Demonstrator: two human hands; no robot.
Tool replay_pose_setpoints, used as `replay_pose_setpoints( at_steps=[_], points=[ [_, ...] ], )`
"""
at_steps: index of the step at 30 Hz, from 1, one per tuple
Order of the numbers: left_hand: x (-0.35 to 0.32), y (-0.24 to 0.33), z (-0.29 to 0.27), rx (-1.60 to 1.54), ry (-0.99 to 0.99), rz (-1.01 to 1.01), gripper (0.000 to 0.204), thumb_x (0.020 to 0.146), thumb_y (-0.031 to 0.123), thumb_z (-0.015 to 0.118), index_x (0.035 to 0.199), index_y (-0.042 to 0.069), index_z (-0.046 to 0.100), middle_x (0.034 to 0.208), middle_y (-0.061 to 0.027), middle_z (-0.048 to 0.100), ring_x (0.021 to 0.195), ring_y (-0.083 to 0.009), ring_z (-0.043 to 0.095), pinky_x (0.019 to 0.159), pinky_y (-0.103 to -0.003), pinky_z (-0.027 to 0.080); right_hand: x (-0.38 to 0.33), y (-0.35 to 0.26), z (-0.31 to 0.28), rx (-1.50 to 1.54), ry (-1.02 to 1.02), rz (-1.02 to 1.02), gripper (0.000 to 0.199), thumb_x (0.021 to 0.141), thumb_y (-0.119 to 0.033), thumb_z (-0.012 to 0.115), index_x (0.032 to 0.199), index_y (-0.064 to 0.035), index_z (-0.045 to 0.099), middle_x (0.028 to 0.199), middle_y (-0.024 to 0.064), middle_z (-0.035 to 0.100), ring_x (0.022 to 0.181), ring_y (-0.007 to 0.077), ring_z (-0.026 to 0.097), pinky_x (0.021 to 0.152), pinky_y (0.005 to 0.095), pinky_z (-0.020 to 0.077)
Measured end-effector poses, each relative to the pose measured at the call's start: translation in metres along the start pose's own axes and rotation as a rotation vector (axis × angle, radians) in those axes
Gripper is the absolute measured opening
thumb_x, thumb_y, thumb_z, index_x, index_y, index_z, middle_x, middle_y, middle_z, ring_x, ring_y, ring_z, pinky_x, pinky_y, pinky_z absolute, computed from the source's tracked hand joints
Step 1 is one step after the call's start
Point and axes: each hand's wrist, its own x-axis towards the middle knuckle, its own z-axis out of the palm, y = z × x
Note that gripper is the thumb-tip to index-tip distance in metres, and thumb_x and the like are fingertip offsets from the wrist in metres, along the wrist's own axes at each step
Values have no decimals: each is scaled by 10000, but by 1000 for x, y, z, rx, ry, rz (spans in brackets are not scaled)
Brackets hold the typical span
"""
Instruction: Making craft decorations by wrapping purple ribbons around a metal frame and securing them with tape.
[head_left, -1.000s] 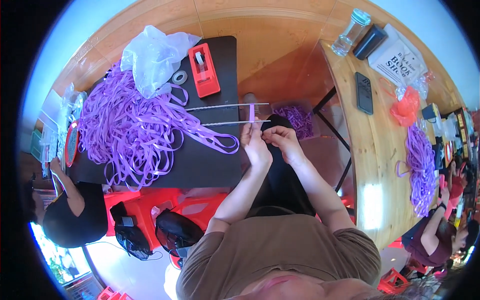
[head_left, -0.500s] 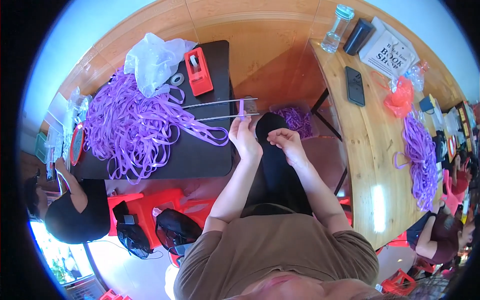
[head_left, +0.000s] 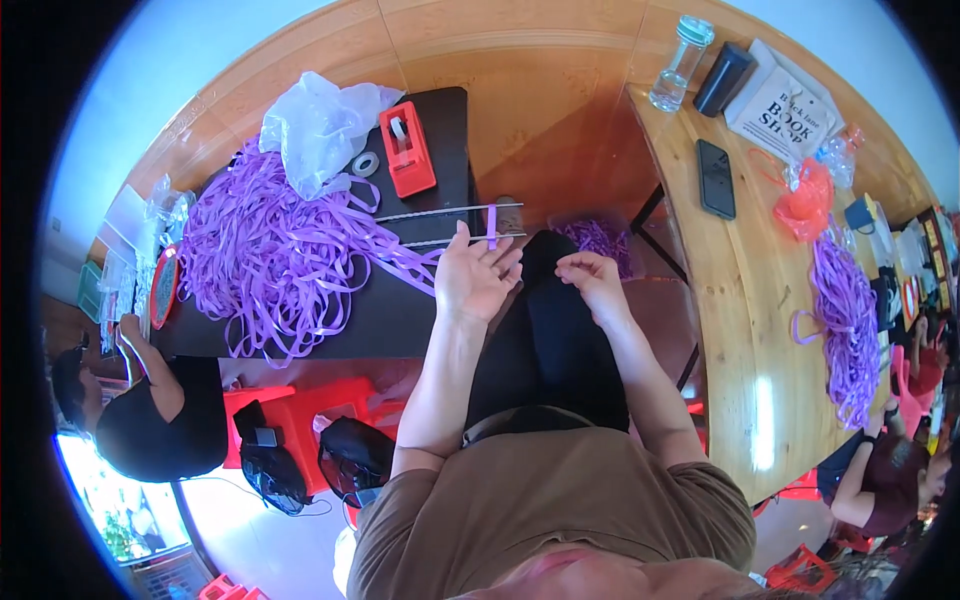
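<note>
Two thin metal rods (head_left: 450,211) stick out past the right edge of the dark table, with a short band of purple ribbon (head_left: 491,222) stretched across them near their tips. My left hand (head_left: 475,280) is just below the rods, palm up with its fingers spread, and nothing shows in it. To its right, above my lap, my right hand (head_left: 597,284) is closed in a pinch; whatever it may hold is too small to make out. A large tangled heap of purple ribbon (head_left: 270,260) covers much of the dark table, and several strands trail toward my left hand.
On the dark table (head_left: 440,110) are a red tape dispenser (head_left: 408,165), a tape roll (head_left: 365,164) and a plastic bag (head_left: 315,130). A tub of purple pieces (head_left: 600,240) sits beyond my knees. The wooden table (head_left: 740,300) bears a phone (head_left: 715,180), bottle (head_left: 680,70) and ribbon bundle (head_left: 845,330).
My left hand has let go of the ribbon band on the rods, drawn back slightly and turned palm up with fingers spread. My right hand, still pinched, has shifted a little right.
</note>
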Motion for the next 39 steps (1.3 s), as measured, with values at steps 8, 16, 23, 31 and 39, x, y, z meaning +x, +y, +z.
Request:
replay_pose_setpoints(
  at_steps=[8, 16, 23, 31, 39],
  points=[
    [-3, 16, -13, -27, -179, -175, 655, 948, 505, 414, 1284, -58, 414, 1247, -195, 465, 1173, -368, 428, 960, -429, 342, 41, -70, 50, -244, -110, -268, 98, 818, -19, 627, 899, 24, 660, 769, 30, 644, 733, 71, 571, 658, 216, 439],
    [-5, 17, -10, -71, -195, -206, 658, 953, 489, 407, 1323, -54, 375, 1320, -208, 429, 1211, -384, 397, 1018, -432, 303, 144, -102, 165, -512, -275, -418, 166, 837, -138, 673, 862, 26, 672, 766, 52, 649, 697, 86, 569, 625, 241, 439],
    [-4, 17, -14, -127, -196, -216, 671, 925, 514, 462, 1308, -28, 370, 1293, -175, 442, 1182, -315, 416, 996, -422, 311, 172, -84, 207, -446, -194, -85, 220, 764, -189, 709, 747, 28, 679, 707, 106, 647, 674, 143, 591, 619, 303, 442],
    [-2, 14, -17, -125, -211, -187, 604, 933, 513, 443, 1243, -5, 423, 1258, -134, 475, 1134, -257, 443, 994, -422, 315, 161, -90, 226, -113, -73, -120, 144, 783, -110, 692, 746, 27, 671, 663, 39, 614, 628, 89, 526, 573, 280, 411],
    [-13, 17, -6, -114, -160, -127, 436, 993, 416, 319, 1265, 97, 441, 1257, -81, 515, 1145, -253, 487, 990, -442, 352, 112, -85, 218, -171, -106, -96, 141, 824, -70, 666, 706, 1, 634, 852, 20, 584, 726, 67, 490, 634, 229, 364]
  ],
)
